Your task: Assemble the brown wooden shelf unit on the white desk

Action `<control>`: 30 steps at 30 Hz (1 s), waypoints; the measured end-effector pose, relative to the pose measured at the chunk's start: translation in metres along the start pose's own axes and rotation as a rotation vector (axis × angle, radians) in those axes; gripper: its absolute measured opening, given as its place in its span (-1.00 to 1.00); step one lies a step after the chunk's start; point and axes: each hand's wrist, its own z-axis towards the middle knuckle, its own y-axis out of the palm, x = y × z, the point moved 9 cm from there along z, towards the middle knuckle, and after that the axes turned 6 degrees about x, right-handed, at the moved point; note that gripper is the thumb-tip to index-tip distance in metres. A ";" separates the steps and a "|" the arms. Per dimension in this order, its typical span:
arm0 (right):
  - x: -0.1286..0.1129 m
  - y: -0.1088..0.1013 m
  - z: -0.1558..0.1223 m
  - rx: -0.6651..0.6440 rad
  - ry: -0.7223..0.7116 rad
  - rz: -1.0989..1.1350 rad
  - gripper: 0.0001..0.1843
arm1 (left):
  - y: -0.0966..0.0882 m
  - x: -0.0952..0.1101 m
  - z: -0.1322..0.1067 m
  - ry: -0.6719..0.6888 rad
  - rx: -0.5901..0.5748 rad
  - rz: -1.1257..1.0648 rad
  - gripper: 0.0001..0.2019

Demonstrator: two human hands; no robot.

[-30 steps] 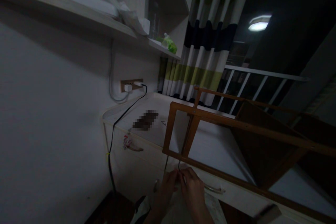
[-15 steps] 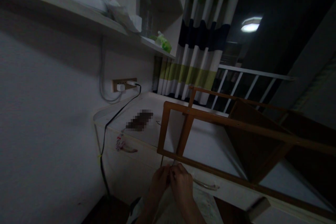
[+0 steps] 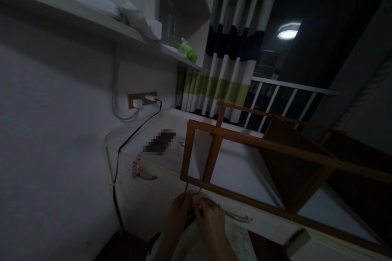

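A brown wooden frame (image 3: 241, 195) with several slats lies across the white desk, its lower rail at the desk's front edge. Just below its left corner, a thin rod (image 3: 186, 187) and a thin bent rod (image 3: 197, 192) show against the drawer front. My left hand (image 3: 177, 214) is closed, fingertips pinched at the bent rod's end. Close beside it, my right hand (image 3: 210, 216) has curled fingers, thumb and forefinger near the left fingertips. What it holds, if anything, is too dark to make out.
On the white desk (image 3: 171, 120) lie a blurred-out dark object (image 3: 159, 142) and a small bent piece (image 3: 181, 144). A black cord (image 3: 134, 132) runs from the wall socket (image 3: 142, 100) down the left side. Shelves (image 3: 122, 22) overhang the desk; a curtain (image 3: 229, 61) hangs behind.
My hands have drawn slightly apart and lower, and the bent rod below the frame now shows more fully. The whole view has shifted a little.
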 end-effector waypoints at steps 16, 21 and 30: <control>0.000 -0.046 -0.006 0.203 -0.045 0.200 -0.72 | -0.010 0.021 0.000 0.078 0.093 -0.014 -0.52; -0.001 -0.050 -0.005 0.211 -0.049 0.203 -0.72 | -0.011 0.022 -0.001 0.078 0.112 -0.028 -0.52; -0.002 -0.049 -0.005 0.212 -0.052 0.231 -0.74 | -0.013 0.023 0.000 0.127 0.120 0.026 -0.52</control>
